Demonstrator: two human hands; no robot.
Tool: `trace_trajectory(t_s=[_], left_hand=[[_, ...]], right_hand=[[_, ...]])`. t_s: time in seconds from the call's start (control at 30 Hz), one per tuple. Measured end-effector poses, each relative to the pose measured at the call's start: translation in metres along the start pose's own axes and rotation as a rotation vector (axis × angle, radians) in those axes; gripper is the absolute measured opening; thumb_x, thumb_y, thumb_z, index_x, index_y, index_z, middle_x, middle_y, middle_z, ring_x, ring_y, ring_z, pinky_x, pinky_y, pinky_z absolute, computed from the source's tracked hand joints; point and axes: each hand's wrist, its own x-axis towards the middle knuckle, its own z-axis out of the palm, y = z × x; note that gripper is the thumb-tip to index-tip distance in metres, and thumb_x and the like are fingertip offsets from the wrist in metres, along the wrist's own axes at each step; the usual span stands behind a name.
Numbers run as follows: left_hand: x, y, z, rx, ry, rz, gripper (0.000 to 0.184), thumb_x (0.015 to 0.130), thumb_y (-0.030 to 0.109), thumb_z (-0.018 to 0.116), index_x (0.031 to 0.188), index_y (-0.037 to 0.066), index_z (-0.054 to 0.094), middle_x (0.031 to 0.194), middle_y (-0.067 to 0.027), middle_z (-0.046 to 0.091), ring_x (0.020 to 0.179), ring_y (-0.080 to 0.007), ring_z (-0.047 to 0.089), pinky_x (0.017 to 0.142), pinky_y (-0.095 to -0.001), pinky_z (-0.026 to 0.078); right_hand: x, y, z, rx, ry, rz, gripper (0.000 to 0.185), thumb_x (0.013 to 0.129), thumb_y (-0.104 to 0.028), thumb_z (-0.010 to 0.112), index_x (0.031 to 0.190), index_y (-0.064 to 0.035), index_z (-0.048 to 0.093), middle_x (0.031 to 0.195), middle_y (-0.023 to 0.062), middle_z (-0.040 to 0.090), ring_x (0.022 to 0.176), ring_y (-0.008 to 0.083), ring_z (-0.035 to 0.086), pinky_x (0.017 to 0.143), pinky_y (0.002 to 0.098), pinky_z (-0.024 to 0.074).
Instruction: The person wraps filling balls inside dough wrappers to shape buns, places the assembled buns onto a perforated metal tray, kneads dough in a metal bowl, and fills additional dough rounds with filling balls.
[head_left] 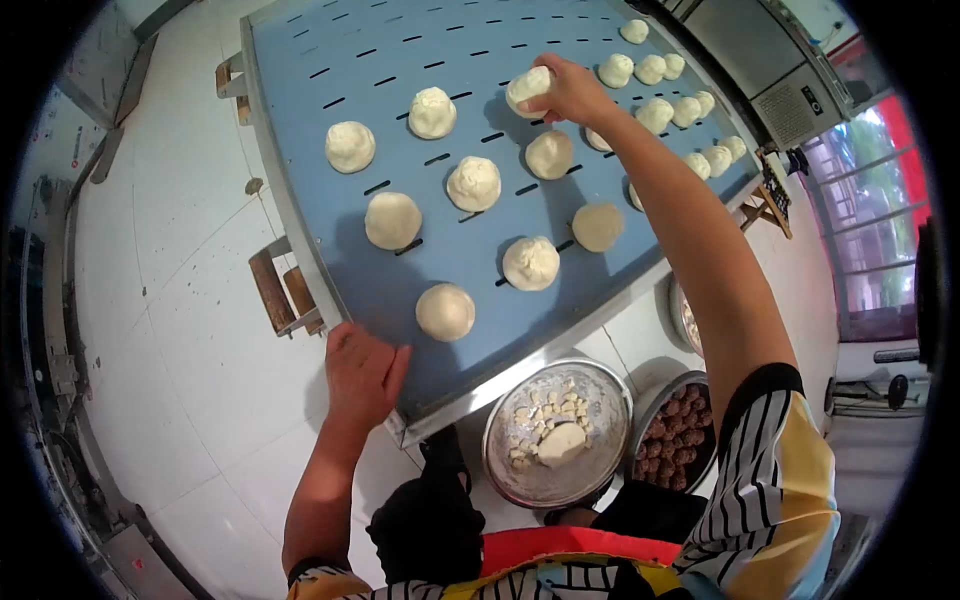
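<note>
My right hand [572,92] is closed round a pale dough bun [526,88] at the far part of the blue slotted tray [460,370]. Whether that bun touches the tray I cannot tell. At the near left corner, my left hand [362,375] has its fingers curled over the tray's metal rim, with the thumb pointing up over the surface. Close to it sits a smooth round bun [445,312]. Other buns stand spaced in rows, some smooth like the bun [393,221], others with gathered tops like the bun [531,263]. My right forearm partly hides some buns.
Below the tray's front edge, a metal basin [492,455] holds a dough lump and several small pieces. Beside it is a bowl [712,462] of brown balls. Wooden-gripped handles [270,285] stick out from the tray's left side. A metal appliance [745,70] stands behind right.
</note>
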Motion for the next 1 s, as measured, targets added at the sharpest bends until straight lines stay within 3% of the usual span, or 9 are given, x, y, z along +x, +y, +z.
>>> trace_trajectory(t_s=[0.13,0.23,0.33,0.43,0.53,0.63,0.77,0.87,1.0], left_hand=[[0.005,-0.002,-0.007,-0.024,-0.034,-0.017,0.025,0.075,0.007,0.067,0.059,0.007,0.048,0.057,-0.0065,0.042,0.057,-0.0263,0.045,0.074,-0.0399,0.039],[0.005,-0.005,-0.006,-0.071,-0.009,-0.005,0.026,0.073,0.007,0.068,0.057,0.008,0.048,0.055,-0.0058,0.040,0.055,-0.0260,0.043,0.074,-0.0396,0.040],[0.004,-0.006,-0.007,-0.077,-0.033,-0.018,0.024,0.072,0.007,0.068,0.057,0.008,0.049,0.055,-0.0051,0.040,0.054,-0.0250,0.042,0.073,-0.0390,0.040],[0.003,-0.009,-0.005,-0.107,-0.006,-0.018,0.023,0.071,0.007,0.068,0.057,0.008,0.050,0.055,-0.0045,0.041,0.053,-0.0236,0.042,0.073,-0.0386,0.039],[0.003,-0.009,-0.004,-0.090,0.014,0.013,0.023,0.071,0.007,0.068,0.057,0.009,0.050,0.054,-0.0040,0.041,0.053,-0.0223,0.043,0.073,-0.0381,0.039],[-0.002,-0.013,-0.006,-0.107,-0.022,-0.011,0.022,0.071,0.007,0.068,0.057,0.009,0.050,0.053,-0.0038,0.041,0.053,-0.0221,0.043,0.074,-0.0377,0.039],[0.002,-0.010,-0.007,-0.109,-0.013,-0.005,0.021,0.071,0.007,0.068,0.058,0.009,0.051,0.054,-0.0040,0.042,0.053,-0.0218,0.043,0.076,-0.0373,0.038],[0.002,-0.011,-0.006,-0.121,0.010,-0.005,0.021,0.071,0.007,0.067,0.058,0.009,0.051,0.054,-0.0040,0.042,0.052,-0.0212,0.043,0.076,-0.0371,0.039],[0.001,-0.010,-0.005,-0.120,0.012,-0.002,0.021,0.071,0.007,0.067,0.058,0.009,0.051,0.054,-0.0040,0.042,0.052,-0.0206,0.043,0.076,-0.0369,0.039]], right_hand=[[0.036,0.006,0.021,-0.138,-0.029,0.003,0.059,0.069,-0.017,0.079,0.120,-0.0073,0.050,0.099,0.0126,0.063,0.067,0.0185,0.064,0.061,0.0299,0.0559],[0.065,0.026,0.042,-0.275,0.019,-0.179,0.060,0.069,-0.019,0.079,0.121,-0.0110,0.050,0.098,0.0119,0.063,0.068,0.0197,0.064,0.062,0.0301,0.0562],[0.072,0.025,0.042,-0.280,-0.083,-0.243,0.060,0.066,-0.027,0.082,0.116,-0.0129,0.053,0.093,0.0126,0.066,0.065,0.0234,0.063,0.060,0.0362,0.0531],[0.066,-0.015,0.031,-0.519,-0.312,-0.051,0.057,0.068,-0.024,0.080,0.117,-0.0139,0.053,0.091,0.0119,0.066,0.063,0.0229,0.063,0.057,0.0346,0.0530],[0.067,-0.015,0.033,-0.467,-0.285,-0.050,0.053,0.070,-0.017,0.078,0.117,-0.0113,0.053,0.094,0.0123,0.062,0.070,0.0217,0.063,0.059,0.0305,0.0560],[0.078,0.005,0.027,-0.372,-0.316,-0.168,0.050,0.072,-0.016,0.076,0.117,-0.0119,0.055,0.093,0.0117,0.063,0.066,0.0201,0.063,0.058,0.0300,0.0557],[0.081,0.018,0.023,-0.246,-0.370,-0.082,0.052,0.073,-0.012,0.075,0.120,-0.0128,0.055,0.090,0.0119,0.064,0.063,0.0203,0.063,0.059,0.0293,0.0556],[0.070,-0.015,0.022,-0.454,-0.373,0.043,0.062,0.068,-0.014,0.079,0.125,-0.0191,0.054,0.093,0.0131,0.067,0.066,0.0211,0.066,0.057,0.0330,0.0555],[0.083,0.003,0.034,-0.710,-0.326,-0.211,0.071,0.068,-0.017,0.079,0.131,-0.0235,0.049,0.100,0.0120,0.066,0.069,0.0250,0.066,0.054,0.0344,0.0565]])
